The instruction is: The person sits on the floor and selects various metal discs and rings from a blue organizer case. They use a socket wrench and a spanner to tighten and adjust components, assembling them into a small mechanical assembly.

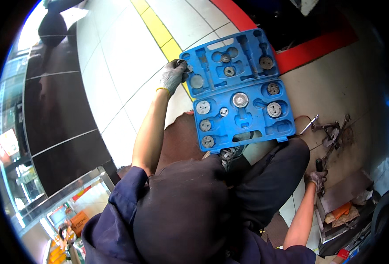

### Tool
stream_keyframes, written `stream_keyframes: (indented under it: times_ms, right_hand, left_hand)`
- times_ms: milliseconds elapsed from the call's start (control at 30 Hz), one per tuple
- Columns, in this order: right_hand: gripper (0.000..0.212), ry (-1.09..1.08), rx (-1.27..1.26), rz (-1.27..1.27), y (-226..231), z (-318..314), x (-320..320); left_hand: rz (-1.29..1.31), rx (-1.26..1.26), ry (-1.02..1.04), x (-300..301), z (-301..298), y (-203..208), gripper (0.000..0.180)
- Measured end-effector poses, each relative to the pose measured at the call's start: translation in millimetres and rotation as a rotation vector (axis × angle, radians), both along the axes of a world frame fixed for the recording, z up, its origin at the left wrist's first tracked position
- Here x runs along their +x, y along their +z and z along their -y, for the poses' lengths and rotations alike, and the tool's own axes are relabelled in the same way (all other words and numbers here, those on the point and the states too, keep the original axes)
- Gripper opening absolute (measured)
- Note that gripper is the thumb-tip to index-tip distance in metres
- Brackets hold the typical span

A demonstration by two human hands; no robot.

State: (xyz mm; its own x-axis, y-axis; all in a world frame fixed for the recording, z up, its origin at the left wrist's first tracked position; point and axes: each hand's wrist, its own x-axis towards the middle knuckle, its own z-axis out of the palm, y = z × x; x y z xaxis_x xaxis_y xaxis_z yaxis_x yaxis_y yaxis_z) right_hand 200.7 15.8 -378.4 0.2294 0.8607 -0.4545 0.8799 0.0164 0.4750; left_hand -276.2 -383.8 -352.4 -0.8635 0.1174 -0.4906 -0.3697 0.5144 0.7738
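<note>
A blue plastic tool case [265, 127] lies unfolded before me, with round metal discs in several of its moulded recesses. Some discs have small holes, like the large disc [274, 109] at the right. My left hand [172, 77], in a grey glove, is closed at the lid's left edge, around what looks like a small round metal disc [182, 63], partly hidden by the fingers. Low on the right, my gloved right hand [316, 177] is wrapped around a dark-handled tool [320, 165]. The tool's far end merges with metal parts on the floor.
Metal tool parts [333, 134] and a silver rod [309, 124] lie right of the case. An open metal box [344, 191] with orange cloth stands beside my right hand. Yellow floor tape [155, 24] and a red floor border [317, 50] run beyond the case.
</note>
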Motion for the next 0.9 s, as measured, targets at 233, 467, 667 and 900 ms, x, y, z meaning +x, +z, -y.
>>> stream_keyframes:
  times_ms: [233, 467, 667, 900]
  right_hand:
    - [0.096, 0.031, 0.027, -0.004, -11.6, -6.4, 12.3]
    - [0.096, 0.022, 0.041, 0.038, -9.9, -4.2, 4.1]
    - [0.096, -0.018, 0.042, 0.034, -9.3, -3.2, 3.1]
    - [0.098, -0.008, 0.023, 0.039, -11.6, -8.7, 9.0]
  left_hand:
    - [-0.052, -0.042, 0.158, -11.1, 21.0, -7.0, 0.032]
    - [-0.137, -0.259, -0.099, -1.2, 7.7, 2.7, 0.034]
    - [-0.025, -0.236, -0.272, 23.5, 1.6, -0.8, 0.030]
    - [0.037, -0.349, -0.480, 36.4, -11.3, 1.8, 0.022]
